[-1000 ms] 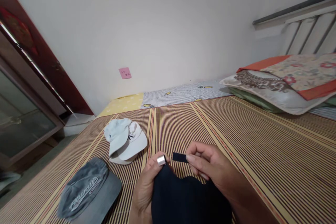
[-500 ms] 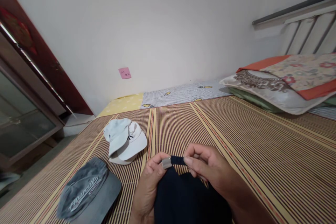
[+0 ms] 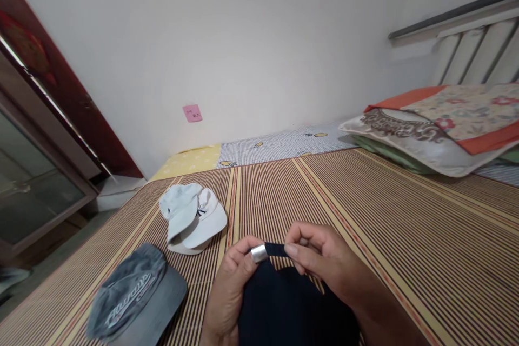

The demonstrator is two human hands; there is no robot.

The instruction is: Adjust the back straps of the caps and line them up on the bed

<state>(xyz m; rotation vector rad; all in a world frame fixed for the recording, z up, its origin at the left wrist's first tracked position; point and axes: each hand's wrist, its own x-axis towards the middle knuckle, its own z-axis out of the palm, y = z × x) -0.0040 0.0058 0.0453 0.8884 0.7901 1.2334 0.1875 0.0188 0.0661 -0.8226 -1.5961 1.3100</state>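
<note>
A dark navy cap (image 3: 292, 308) is between my hands at the bottom of the view, its back strap (image 3: 275, 249) stretched level across the top. My left hand (image 3: 231, 281) is closed on the silver metal buckle (image 3: 258, 253) at the strap's left end, thumb and fingers around it. The right end of the strap is pinched between thumb and forefinger of my right hand (image 3: 316, 254). The cap's lower part runs out of the frame. To the left lie a grey cap (image 3: 130, 297) with white lettering and two pale caps (image 3: 192, 216) partly stacked.
A striped bamboo mat (image 3: 385, 238) covers the bed. Pillows (image 3: 405, 130) with a floral cloth lie at the right, below a radiator (image 3: 478, 48). A checked sheet (image 3: 275, 143) shows along the white wall. A glass-fronted cabinet (image 3: 32, 173) stands at the left.
The silver buckle has tilted slightly and catches more light. Both hands keep nearly the same place and hold.
</note>
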